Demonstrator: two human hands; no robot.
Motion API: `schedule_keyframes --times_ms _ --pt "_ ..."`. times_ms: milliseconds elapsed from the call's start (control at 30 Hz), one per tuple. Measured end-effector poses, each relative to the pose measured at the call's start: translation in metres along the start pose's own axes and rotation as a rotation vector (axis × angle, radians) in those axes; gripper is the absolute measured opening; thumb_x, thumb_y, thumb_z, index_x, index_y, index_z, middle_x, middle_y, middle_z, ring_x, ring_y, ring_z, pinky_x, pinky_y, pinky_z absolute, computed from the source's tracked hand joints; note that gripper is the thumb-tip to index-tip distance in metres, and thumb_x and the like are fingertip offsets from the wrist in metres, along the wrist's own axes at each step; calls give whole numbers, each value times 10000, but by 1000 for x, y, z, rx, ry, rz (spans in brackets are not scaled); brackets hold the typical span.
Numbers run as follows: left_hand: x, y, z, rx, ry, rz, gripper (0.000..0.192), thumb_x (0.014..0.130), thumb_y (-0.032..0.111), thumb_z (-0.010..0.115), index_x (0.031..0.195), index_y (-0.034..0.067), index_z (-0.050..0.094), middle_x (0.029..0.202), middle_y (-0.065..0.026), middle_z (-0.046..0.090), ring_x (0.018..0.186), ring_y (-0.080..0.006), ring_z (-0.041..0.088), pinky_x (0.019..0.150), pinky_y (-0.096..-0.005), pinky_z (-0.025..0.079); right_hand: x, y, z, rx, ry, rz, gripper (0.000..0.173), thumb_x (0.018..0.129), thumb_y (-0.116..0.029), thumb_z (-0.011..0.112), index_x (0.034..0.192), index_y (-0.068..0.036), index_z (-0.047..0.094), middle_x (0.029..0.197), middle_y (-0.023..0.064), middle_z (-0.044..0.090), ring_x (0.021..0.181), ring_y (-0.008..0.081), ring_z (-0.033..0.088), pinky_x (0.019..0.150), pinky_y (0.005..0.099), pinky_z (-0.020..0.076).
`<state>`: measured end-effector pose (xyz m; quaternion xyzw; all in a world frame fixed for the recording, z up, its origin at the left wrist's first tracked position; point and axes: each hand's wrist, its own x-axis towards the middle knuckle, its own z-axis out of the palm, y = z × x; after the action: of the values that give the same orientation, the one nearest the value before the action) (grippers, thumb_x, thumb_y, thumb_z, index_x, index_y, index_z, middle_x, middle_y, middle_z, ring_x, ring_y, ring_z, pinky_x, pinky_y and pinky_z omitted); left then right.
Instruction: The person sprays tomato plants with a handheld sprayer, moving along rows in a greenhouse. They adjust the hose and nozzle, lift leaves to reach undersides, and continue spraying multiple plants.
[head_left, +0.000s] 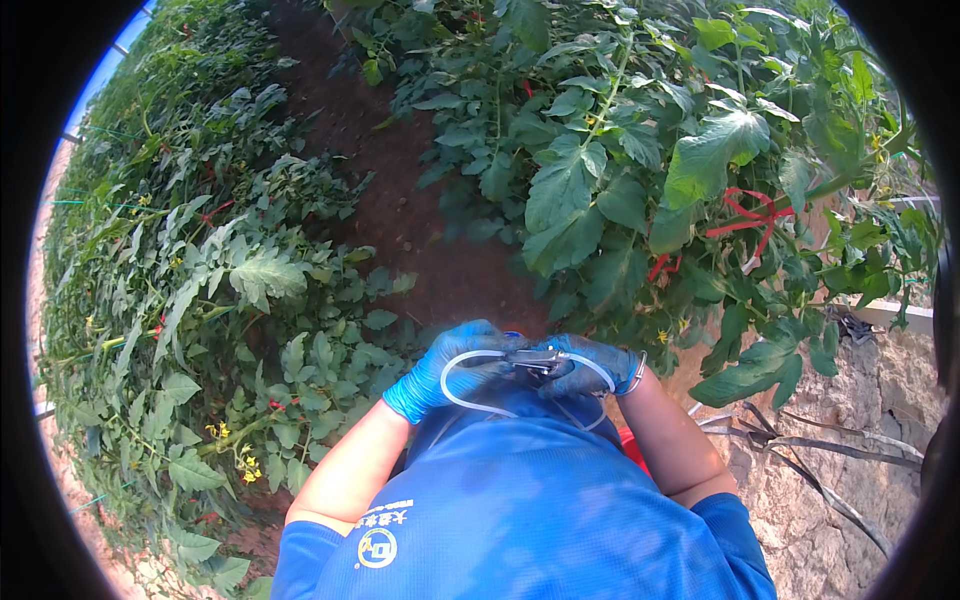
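Note:
Both hands wear blue gloves and meet close to the front of a blue shirt, low in the middle of the view. My left hand (459, 364) and my right hand (592, 366) hold a small dark device with metal parts (536, 361) between them. A pale, clear tube (452, 379) loops from its left side over my left hand; another stretch curves over my right hand and down against the shirt. A metal band circles my right wrist. My fingertips are partly hidden by the device and the gloves. A small blue and red round thing shows just beyond the device.
Tomato plants with yellow flowers (251, 469) stand at the left, and more crowd the upper right, some with red ribbon ties (754, 217). A brown soil path (390, 180) runs between them. Dry stems (817, 444) lie by a rough earthen wall (877, 397) at right.

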<state>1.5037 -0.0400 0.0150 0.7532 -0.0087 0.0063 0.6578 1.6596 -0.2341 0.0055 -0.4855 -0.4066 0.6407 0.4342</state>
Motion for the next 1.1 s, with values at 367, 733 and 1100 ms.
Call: schedule_keyframes --times_ms 367,733,1100 --pt "-6 18 -1 529 85 335 252 782 110 705 1026 82 645 847 -86 624 699 -288 606 608 -353 506 -56 -8 9 -165 79 -39 704 805 -448 735 1368 -80 525 1347 128 511 1185 255 528 982 385 438" --pt "-14 41 13 690 -123 134 222 799 116 637 1017 87 611 882 -114 609 749 -299 647 622 -368 536 -34 6 19 426 96 -155 600 809 -129 712 1360 -3 511 1301 122 593 1164 201 563 1029 356 419" --pt "-15 -2 14 539 -128 -126 168 828 214 698 936 98 644 828 -116 616 758 -314 647 658 -382 532 -16 -16 4 394 179 18 615 756 -130 760 1316 15 550 1232 117 628 1111 170 573 1003 321 437"
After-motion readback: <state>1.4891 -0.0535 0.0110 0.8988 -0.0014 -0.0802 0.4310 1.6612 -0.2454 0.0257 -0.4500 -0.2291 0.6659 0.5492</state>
